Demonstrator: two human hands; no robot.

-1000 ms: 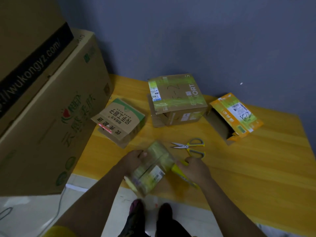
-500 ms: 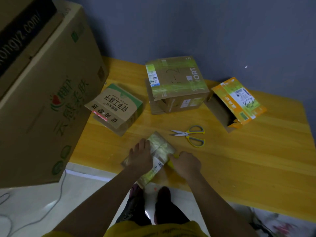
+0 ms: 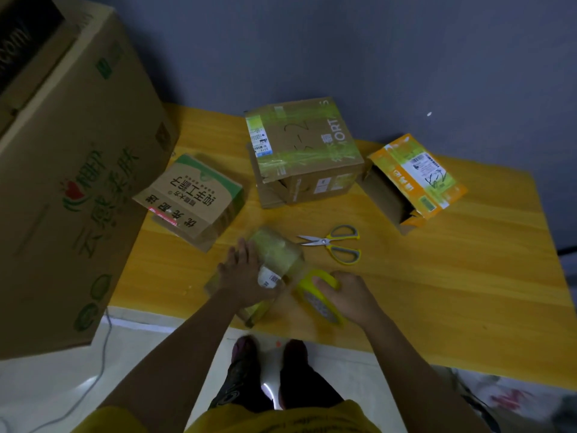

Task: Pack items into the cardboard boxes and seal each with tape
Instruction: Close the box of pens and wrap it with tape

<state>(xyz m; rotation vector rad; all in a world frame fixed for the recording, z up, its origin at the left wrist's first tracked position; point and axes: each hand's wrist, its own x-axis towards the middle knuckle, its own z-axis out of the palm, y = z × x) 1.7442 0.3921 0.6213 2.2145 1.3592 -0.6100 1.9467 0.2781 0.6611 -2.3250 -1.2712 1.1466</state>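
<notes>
left hand (image 3: 246, 276) lies flat on small taped box (image 3: 278, 254) at table's (image 3: 437, 292) near edge, right hand (image 3: 349, 296) grips tape roll (image 3: 315, 295) just right of it, box's long axis diagonal.

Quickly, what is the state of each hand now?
Left hand: open, pressing the small tape-wrapped cardboard box.
Right hand: holding the yellow tape roll.
</notes>
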